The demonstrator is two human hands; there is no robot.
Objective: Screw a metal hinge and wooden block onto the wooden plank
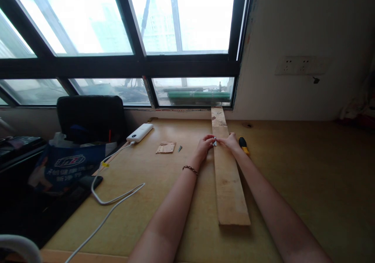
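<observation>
A long wooden board (230, 181) lies lengthwise on the table, its far end by the window. At the board's left edge is a small silver metal piece with holes (214, 141), perhaps a hinge. My left hand (204, 146) pinches it from the left with closed fingers. My right hand (230, 142) reaches over the board, its fingertips closed on the same piece. Just right of the board lies a tool with a black and yellow handle (243, 145), probably a screwdriver. Left of my hands are a few small screws (179, 148) and a thin wooden piece with small holes (166, 147).
A white power bank (140, 132) with a white cable (117, 199) lies on the table's left side. Beyond the table (299, 177) are a window and a wall with sockets (301, 65). A black chair (91, 116) and a blue bag (68, 163) stand left.
</observation>
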